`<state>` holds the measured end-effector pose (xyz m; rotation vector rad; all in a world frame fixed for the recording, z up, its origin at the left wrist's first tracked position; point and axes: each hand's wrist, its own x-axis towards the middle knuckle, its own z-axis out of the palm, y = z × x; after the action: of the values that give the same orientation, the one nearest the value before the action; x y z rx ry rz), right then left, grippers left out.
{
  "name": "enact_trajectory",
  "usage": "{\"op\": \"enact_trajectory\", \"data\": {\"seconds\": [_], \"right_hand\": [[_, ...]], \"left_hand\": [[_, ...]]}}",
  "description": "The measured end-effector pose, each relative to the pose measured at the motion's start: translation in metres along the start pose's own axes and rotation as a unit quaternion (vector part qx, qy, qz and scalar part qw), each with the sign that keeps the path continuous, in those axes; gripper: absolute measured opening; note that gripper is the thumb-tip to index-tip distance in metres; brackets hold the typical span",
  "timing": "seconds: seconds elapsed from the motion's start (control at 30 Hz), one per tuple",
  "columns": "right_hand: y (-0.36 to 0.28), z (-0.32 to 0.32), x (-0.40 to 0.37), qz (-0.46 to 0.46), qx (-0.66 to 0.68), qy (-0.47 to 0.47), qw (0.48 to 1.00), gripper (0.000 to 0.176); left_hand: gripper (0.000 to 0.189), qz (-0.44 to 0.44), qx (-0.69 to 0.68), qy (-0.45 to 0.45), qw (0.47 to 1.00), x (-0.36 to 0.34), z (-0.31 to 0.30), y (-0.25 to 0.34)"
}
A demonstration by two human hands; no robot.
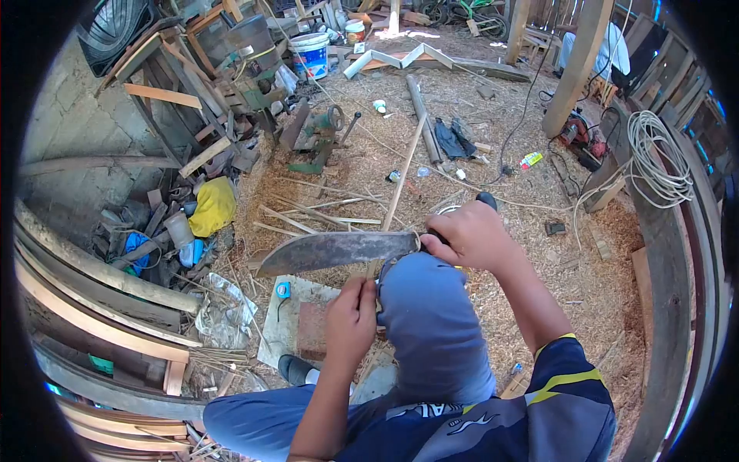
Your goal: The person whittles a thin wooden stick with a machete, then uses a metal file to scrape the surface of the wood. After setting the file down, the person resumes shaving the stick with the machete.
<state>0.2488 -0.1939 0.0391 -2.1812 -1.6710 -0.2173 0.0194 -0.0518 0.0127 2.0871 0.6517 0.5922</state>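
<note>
My right hand (pixel 471 233) is wrapped around the dark handle of a machete (pixel 335 252), its broad, worn blade pointing left. The blade lies across a long, thin wooden strip (pixel 406 173) just beyond my raised knee (pixel 427 289). Beside that knee, my left hand (pixel 354 312) is closed on the near end of the strip, fingers pressed together. From there the strip slants away over the ground. Several loose strips (pixel 323 206) lie past the blade, and a blue tape measure (pixel 283 290) rests on a pale board (pixel 281 327) left of my left hand.
Wood shavings cover the ground. A green metal machine (pixel 315 138) stands ahead, with a yellow cloth (pixel 213 208) at left. A wooden post (pixel 581 69), a red power tool (pixel 581 138) and coiled cable (pixel 660 158) are at right. Another person (pixel 608 50) sits behind the post.
</note>
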Motion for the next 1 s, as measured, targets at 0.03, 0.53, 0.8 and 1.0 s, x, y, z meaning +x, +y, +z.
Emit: {"op": "enact_trajectory", "data": {"seconds": [0.03, 0.53, 0.8, 1.0], "right_hand": [[-0.001, -0.001, 0.001, 0.001, 0.001, -0.001, 1.000, 0.040], [0.009, 0.007, -0.008, 0.023, 0.011, 0.003, 1.000, 0.036], [-0.006, 0.002, 0.006, -0.025, 0.005, 0.024, 0.999, 0.039], [0.000, 0.002, -0.004, 0.016, 0.001, 0.012, 1.000, 0.037]], "left_hand": [[0.017, 0.017, 0.006, 0.008, 1.000, 0.007, 0.002, 0.006], [0.023, -0.060, -0.018, -0.024, 0.998, -0.066, -0.016, -0.049], [0.030, 0.017, 0.017, -0.041, 0.999, 0.008, -0.008, 0.008], [0.030, -0.011, -0.003, -0.080, 0.997, -0.033, -0.021, -0.033]]}}
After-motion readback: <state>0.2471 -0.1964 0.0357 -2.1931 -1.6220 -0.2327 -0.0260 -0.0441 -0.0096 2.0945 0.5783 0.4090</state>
